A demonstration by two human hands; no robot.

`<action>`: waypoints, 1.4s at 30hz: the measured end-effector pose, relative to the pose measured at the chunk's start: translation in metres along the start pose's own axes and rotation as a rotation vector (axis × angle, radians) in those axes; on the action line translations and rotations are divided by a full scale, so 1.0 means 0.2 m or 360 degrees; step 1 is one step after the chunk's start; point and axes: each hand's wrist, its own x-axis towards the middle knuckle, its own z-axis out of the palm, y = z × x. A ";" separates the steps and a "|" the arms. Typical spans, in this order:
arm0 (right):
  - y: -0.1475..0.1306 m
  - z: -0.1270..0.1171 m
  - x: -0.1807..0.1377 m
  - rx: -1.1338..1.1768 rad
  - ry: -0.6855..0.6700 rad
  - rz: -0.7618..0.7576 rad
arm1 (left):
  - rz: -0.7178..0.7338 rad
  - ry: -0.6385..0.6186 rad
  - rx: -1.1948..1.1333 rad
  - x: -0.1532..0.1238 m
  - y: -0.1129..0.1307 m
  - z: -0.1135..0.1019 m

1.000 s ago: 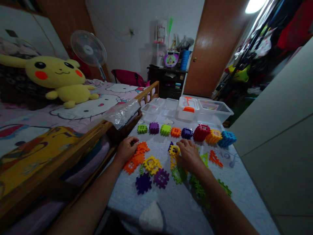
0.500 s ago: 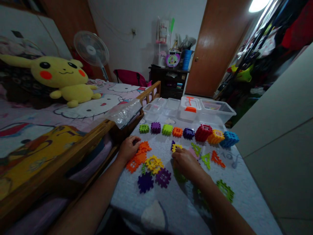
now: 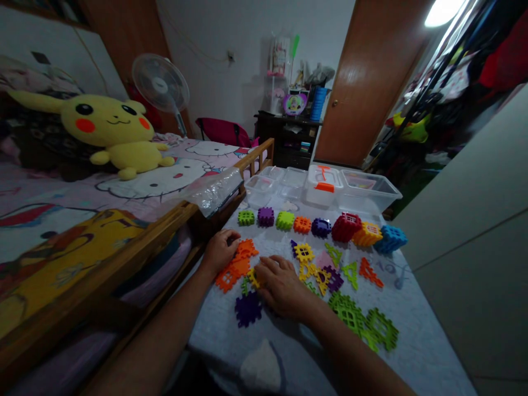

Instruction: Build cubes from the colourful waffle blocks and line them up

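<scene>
Flat plastic building tiles in several colours lie on a white cloth-covered table (image 3: 289, 352). My left hand (image 3: 220, 252) rests with curled fingers on the orange tiles (image 3: 237, 264) at the table's left edge. My right hand (image 3: 280, 286) lies palm down, fingers spread, over yellow and purple tiles beside a dark purple tile (image 3: 247, 309). Yellow tiles (image 3: 305, 254) and green tiles (image 3: 363, 324) lie to its right. A row of assembled cubes runs behind, from a green cube (image 3: 246, 218) to a blue cube (image 3: 391, 238).
Clear plastic boxes (image 3: 363, 192), one with an orange latch, stand at the table's far end. A wooden bed rail (image 3: 165, 225) borders the left side, with a plastic bag (image 3: 212, 190) on it. A yellow plush toy (image 3: 111, 129), a fan and a brown door are behind.
My right hand has moved left and nearer, from the yellow tile in the middle to the tiles beside the orange pile. The green and purple tiles it covered now show. The left hand stayed.
</scene>
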 end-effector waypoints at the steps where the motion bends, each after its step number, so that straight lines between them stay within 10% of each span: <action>1: 0.00 0.00 0.00 -0.0001 -0.0011 -0.0005 | 0.0000 0.0003 -0.0001 0.00 0.00 0.00; 21: 0.03 0.00 0.02 0.0133 0.0026 0.0055 | -0.0040 0.0006 -0.0117 -0.01 0.01 0.00; 29: 0.39 -0.24 -0.08 0.0002 0.0500 0.0472 | -0.0033 -0.0001 -0.0123 0.00 -0.01 0.01; 42: 0.54 -0.17 -0.07 0.0056 0.0082 0.0432 | -0.0002 -0.0010 -0.0103 0.00 0.00 0.00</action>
